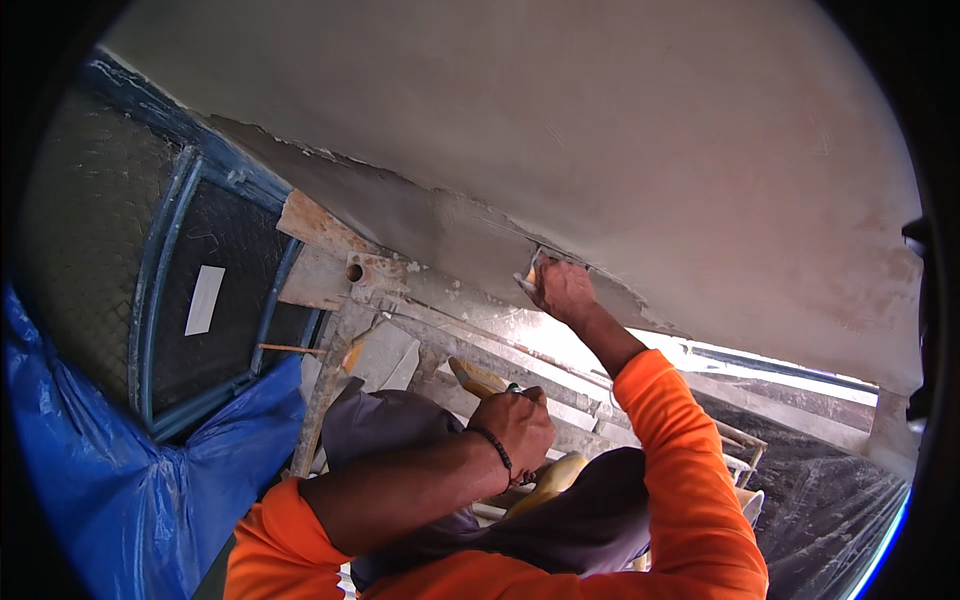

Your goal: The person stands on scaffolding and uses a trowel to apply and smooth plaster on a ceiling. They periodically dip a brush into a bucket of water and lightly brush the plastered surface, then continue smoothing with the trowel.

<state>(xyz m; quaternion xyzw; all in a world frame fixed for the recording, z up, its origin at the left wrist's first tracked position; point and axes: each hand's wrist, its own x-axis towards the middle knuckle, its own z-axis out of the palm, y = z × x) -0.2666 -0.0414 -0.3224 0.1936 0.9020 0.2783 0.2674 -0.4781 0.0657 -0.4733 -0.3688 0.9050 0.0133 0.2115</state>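
My right hand (566, 288) reaches up to the grey plastered wall (640, 170). Its fingers are closed round a small flat scraper-like tool (529, 277), mostly hidden by the hand. The tool meets the wall beside a ragged plaster edge (440, 187), where a darker lower band borders the smooth upper surface. Above my knees, my left hand (515, 430) is closed, with a dark bracelet at the wrist. A small dark greenish thing (514, 388) shows at its fingers; whether it is a ring or a held object is unclear.
Below me are metal scaffold bars (470, 335) and yellow boots (550, 485). At left stand a blue-framed window (160, 290) and a blue tarp (110, 470). A rusty pipe bracket (355, 272) juts near the wall. Dark plastic sheeting (810, 510) hangs at lower right.
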